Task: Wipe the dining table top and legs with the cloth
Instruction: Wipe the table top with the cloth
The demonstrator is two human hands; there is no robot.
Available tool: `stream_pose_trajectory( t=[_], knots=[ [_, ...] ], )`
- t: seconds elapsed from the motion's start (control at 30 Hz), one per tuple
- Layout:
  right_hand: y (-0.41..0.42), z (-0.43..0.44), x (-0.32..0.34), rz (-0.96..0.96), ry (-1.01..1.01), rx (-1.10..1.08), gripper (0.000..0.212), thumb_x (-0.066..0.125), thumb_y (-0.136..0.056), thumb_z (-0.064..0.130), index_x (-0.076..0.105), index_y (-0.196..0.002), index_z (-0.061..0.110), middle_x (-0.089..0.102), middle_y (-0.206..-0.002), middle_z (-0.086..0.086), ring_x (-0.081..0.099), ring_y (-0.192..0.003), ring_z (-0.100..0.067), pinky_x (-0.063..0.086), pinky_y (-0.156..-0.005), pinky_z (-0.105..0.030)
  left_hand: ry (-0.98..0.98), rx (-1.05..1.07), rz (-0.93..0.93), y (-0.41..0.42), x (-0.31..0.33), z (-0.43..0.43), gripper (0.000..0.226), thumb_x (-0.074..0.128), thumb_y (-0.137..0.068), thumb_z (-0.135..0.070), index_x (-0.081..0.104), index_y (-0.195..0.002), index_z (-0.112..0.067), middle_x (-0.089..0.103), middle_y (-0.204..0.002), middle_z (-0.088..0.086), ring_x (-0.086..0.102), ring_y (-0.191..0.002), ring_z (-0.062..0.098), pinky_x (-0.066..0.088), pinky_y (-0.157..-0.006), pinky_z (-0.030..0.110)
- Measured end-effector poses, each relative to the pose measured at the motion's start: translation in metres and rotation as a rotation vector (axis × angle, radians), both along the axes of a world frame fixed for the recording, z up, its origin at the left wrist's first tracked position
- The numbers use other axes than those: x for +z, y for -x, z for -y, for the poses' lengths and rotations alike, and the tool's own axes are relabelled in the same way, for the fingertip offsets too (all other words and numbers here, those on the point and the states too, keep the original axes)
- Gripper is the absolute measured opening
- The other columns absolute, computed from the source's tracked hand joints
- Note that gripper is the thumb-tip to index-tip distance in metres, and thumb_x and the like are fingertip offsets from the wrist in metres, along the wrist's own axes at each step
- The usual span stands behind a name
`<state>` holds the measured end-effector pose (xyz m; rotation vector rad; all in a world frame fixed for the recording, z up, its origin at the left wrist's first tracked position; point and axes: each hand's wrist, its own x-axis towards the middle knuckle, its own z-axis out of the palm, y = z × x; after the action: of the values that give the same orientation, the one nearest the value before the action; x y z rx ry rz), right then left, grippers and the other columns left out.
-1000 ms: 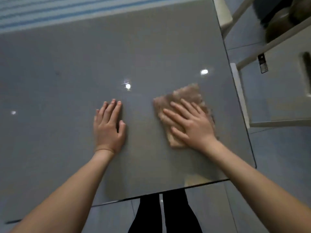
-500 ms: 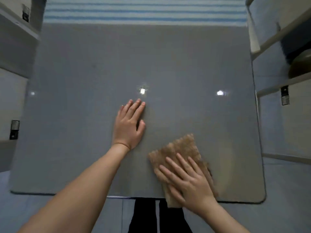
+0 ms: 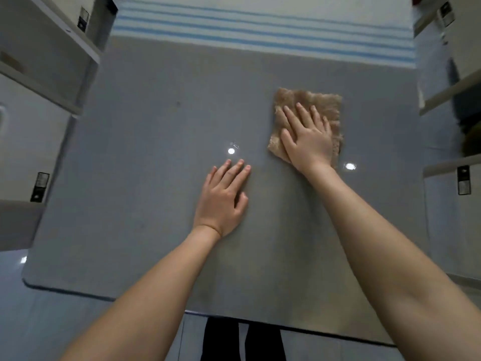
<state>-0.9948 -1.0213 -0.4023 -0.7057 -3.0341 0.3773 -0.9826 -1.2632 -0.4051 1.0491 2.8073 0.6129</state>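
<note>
My right hand (image 3: 308, 142) fingers straight, spread, pressing flat on the brown cloth (image 3: 308, 110), which lies on the table top (image 3: 130, 178), far right part. My left hand (image 3: 222, 201) flat on bare table, fingers straight together, beside cloth, apart.

No writing could be read. The small dark tags (image 3: 39, 186) on the pale furniture (image 3: 442, 96) at either side bore marks too blurred to make out.
</note>
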Motion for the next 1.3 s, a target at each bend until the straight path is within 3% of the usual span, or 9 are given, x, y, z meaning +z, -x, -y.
stream_pose_trajectory(
  t=[0.27,0.43,0.53,0.63,0.7,0.87,1.0,1.13,1.3],
  knots=[
    [-0.188,0.131,0.014,0.075,0.021,0.167,0.056,0.043,-0.093,0.046,0.03,-0.148,0.041,0.03,-0.156,0.007,0.02,-0.147,-0.023,0.018,-0.119,-0.044,0.025,-0.015,0.031,0.0,0.001,0.001,0.057,0.041,-0.084,-0.03,0.048,-0.14,-0.021,0.047,-0.147,-0.001,0.037,-0.139,0.024,0.021,-0.117,0.042],
    [-0.201,0.14,0.016,0.104,0.031,0.163,0.056,0.044,-0.092,0.046,0.032,-0.147,0.041,0.031,-0.156,0.008,0.02,-0.147,-0.021,0.02,-0.118,-0.045,0.062,-0.035,0.092,-0.001,0.01,0.003,0.057,0.036,-0.086,-0.031,0.047,-0.141,-0.02,0.045,-0.148,0.001,0.035,-0.14,0.025,0.012,-0.117,0.037],
    [-0.2,0.141,0.017,0.117,0.027,0.166,0.056,0.043,-0.092,0.045,0.033,-0.147,0.041,0.033,-0.155,0.007,0.022,-0.147,-0.022,0.02,-0.118,-0.045,-0.028,-0.026,0.201,0.004,0.023,0.01,0.056,0.034,-0.085,-0.032,0.053,-0.135,-0.014,0.048,-0.145,0.005,0.036,-0.14,0.027,0.02,-0.117,0.042],
    [-0.2,0.14,0.017,0.102,0.005,0.16,0.056,0.041,-0.091,0.044,0.035,-0.146,0.039,0.035,-0.154,0.004,0.024,-0.146,-0.024,0.023,-0.117,-0.047,-0.122,0.037,0.17,0.011,0.036,0.046,0.051,0.04,-0.087,-0.027,0.054,-0.134,-0.011,0.05,-0.143,0.008,0.039,-0.137,0.029,0.025,-0.114,0.042],
    [-0.194,0.145,0.018,0.102,-0.001,0.213,0.056,0.042,-0.091,0.044,0.035,-0.147,0.038,0.034,-0.155,0.004,0.024,-0.146,-0.027,0.022,-0.117,-0.048,-0.12,0.096,0.134,0.016,0.041,0.089,0.052,0.04,-0.088,-0.025,0.05,-0.137,-0.012,0.048,-0.145,0.008,0.038,-0.137,0.03,0.024,-0.115,0.042],
    [-0.147,0.225,0.015,0.058,0.041,0.583,0.058,0.045,-0.091,0.045,0.035,-0.147,0.038,0.032,-0.155,0.008,0.023,-0.146,-0.027,0.02,-0.118,-0.047,-0.013,0.364,0.091,0.025,0.038,0.208,0.054,0.037,-0.088,-0.026,0.048,-0.138,-0.007,0.046,-0.145,0.015,0.039,-0.136,0.035,0.024,-0.115,0.045],
    [-0.096,0.269,0.011,0.018,0.1,0.711,0.053,0.044,-0.092,0.046,0.039,-0.144,0.038,0.037,-0.153,0.011,0.025,-0.146,-0.025,0.02,-0.118,-0.045,0.103,0.488,0.088,0.03,0.035,0.276,0.056,0.034,-0.089,-0.029,0.046,-0.14,-0.008,0.044,-0.146,0.015,0.036,-0.137,0.036,0.026,-0.115,0.049],
    [-0.033,0.256,0.005,-0.016,0.071,0.67,0.052,0.041,-0.093,0.049,0.039,-0.144,0.039,0.037,-0.153,0.01,0.026,-0.145,-0.022,0.018,-0.119,-0.04,0.162,0.5,0.108,0.031,0.017,0.303,0.058,0.033,-0.089,-0.033,0.045,-0.141,-0.01,0.043,-0.148,0.013,0.031,-0.14,0.034,0.023,-0.116,0.043],
    [0.041,0.211,0.002,-0.017,0.013,0.435,0.053,0.037,-0.092,0.05,0.037,-0.145,0.039,0.035,-0.154,0.008,0.024,-0.146,-0.02,0.018,-0.119,-0.039,0.148,0.518,0.06,0.031,0.007,0.305,0.057,0.036,-0.088,-0.032,0.044,-0.142,-0.015,0.043,-0.147,0.009,0.031,-0.14,0.031,0.023,-0.116,0.04]
  ],
)
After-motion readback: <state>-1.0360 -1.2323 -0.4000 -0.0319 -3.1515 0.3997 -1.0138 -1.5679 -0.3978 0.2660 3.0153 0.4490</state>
